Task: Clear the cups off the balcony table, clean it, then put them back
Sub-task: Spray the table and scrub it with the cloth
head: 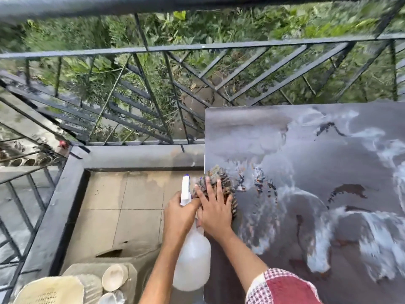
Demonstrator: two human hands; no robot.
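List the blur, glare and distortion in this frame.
Head view: motion blur smears the railing and foliage; wide-angle distortion bows the rails; the wet table shows a pale sheen; the right hand on the cloth is fairly sharp.

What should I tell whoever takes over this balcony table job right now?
Left hand grips the translucent white plastic spray bottle. Right hand presses flat on the dark patterned cloth at the dark glossy table's left edge. Pale cream cups lie off the table, lower left. Done: cups cleared, foam spread. Left: wipe off white foam streaks, return cups.
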